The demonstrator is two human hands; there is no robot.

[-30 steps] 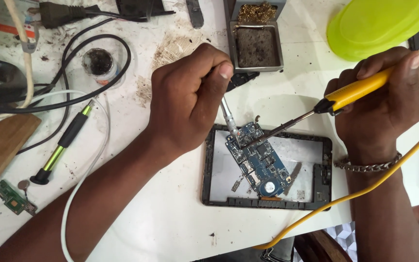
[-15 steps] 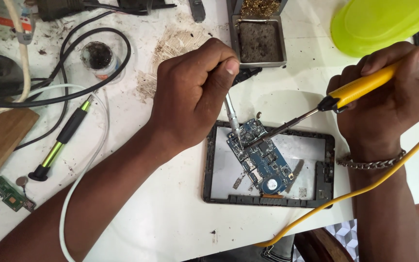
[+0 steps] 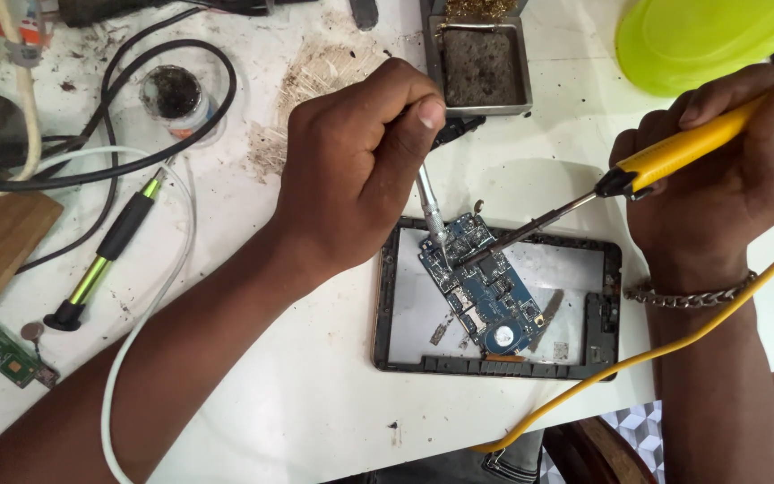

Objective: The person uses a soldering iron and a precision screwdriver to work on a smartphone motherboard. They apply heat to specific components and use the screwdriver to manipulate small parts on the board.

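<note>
Circuit board [image 3: 485,287] in frame [image 3: 387,296], screwdriver [image 3: 105,255] left.

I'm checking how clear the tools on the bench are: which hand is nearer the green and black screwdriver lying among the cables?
Left. The left hand works just right of the green and black screwdriver; the right hand is across the table, holding a yellow-handled soldering iron.
</note>
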